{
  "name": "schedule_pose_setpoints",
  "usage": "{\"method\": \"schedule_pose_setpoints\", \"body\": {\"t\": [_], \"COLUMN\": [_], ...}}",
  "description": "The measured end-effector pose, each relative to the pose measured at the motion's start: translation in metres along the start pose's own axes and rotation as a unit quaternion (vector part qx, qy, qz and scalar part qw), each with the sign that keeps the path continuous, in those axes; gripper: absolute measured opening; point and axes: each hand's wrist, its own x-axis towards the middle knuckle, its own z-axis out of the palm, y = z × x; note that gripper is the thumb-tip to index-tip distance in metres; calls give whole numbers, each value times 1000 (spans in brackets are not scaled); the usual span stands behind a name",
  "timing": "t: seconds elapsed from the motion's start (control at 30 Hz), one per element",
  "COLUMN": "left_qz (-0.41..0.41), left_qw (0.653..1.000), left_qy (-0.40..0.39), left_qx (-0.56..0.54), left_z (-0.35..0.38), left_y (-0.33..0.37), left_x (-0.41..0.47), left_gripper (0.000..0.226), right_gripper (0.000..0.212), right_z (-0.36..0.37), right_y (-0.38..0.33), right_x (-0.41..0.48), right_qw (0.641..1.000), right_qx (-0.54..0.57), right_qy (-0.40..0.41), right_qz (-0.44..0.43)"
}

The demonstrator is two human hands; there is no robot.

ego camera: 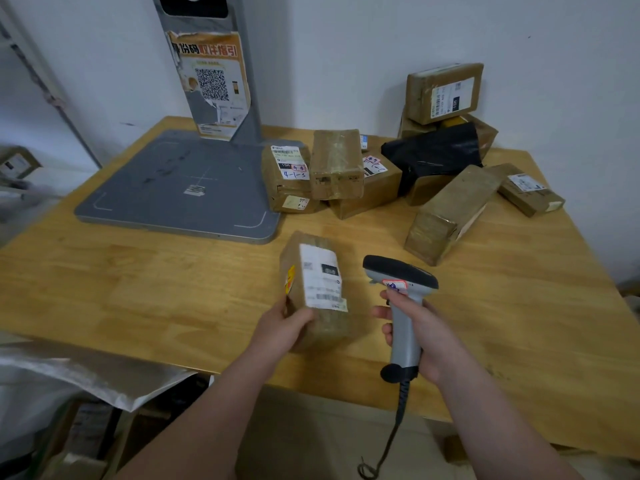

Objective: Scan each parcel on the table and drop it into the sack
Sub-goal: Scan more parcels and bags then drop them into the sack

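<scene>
Sitting on the table at the back right, a heap of parcels | left hand is gripping one labelled parcel near the front edge | right hand is holding the scanner just beside it

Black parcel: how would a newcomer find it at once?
Start at the wooden table and look to its far right, by the wall. There the black parcel lies just below the topmost brown box. It alone is glossy black plastic; its neighbours are brown cartons.
</scene>
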Motion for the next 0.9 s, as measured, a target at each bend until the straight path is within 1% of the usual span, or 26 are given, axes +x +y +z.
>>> {"method": "schedule_pose_setpoints", "body": {"t": [0.03,0.07,0.13,0.17,0.23,0.33,0.37,0.4,0.43,0.47,0.5,0.53,0.57,0.6,0.63,0.7,0.73,0.77,0.83,0.9], "left_qz": [-7,-5,25,38,50,43,47,65,95,136,190,245,289,320,337,336,332,321,280,268], "left_qw": [1000,1000,998,998,998,999,999,998,992,979,957,928,898,867,835,769,736,711,693,688], "left_qy": [-1,5,31,32,15,-5,-3,11,35,63,89,103,100,83,57,-30,-78,-120,-163,-160], "left_qx": [-20,-30,-43,-44,-37,-18,-10,21,74,138,202,262,316,374,431,543,585,614,644,655], "left_z": [-3,-4,-5,-5,-4,-5,-5,-5,-5,-5,-5,-6,-7,-9,-10,-14,-15,-15,-16,-14], "left_y": [-4,-8,-16,-17,-15,-20,-21,-22,-23,-22,-19,-14,-8,-1,8,25,34,42,58,67], "left_x": [-2,-4,-4,-4,-6,-4,-3,-2,-2,-2,-1,0,3,9,17,41,52,62,73,76], "left_gripper": [36,31,26,27,34,48,51,57,63,66,63,55,47,45,49,60,63,63,54,51], "right_gripper": [31,30,26,24,20,16,16,17,17,16,15,15,15,15,15,15,15,15,16,17], "right_z": [-1,0,2,4,8,13,15,16,17,18,18,19,19,18,18,17,16,16,16,15], "right_y": [-3,-5,-8,-10,-12,-14,-14,-14,-15,-16,-17,-19,-20,-21,-21,-21,-21,-21,-22,-22], "right_x": [-1,-3,-6,-7,-10,-13,-14,-15,-15,-15,-15,-16,-16,-16,-17,-17,-17,-18,-18,-18], "right_qw": [1000,1000,998,997,993,986,983,982,981,980,981,981,982,982,982,983,984,984,985,985], "right_qx": [-14,-28,-59,-76,-113,-163,-176,-185,-190,-192,-190,-186,-184,-181,-179,-174,-172,-169,-168,-168], "right_qy": [0,-1,-3,-6,-11,-25,-29,-31,-29,-26,-22,-20,-18,-15,-13,-9,-7,-6,-3,-1], "right_qz": [-3,-6,-13,-18,-26,-31,-33,-35,-38,-41,-44,-46,-48,-49,-49,-50,-49,-49,-48,-46]}}
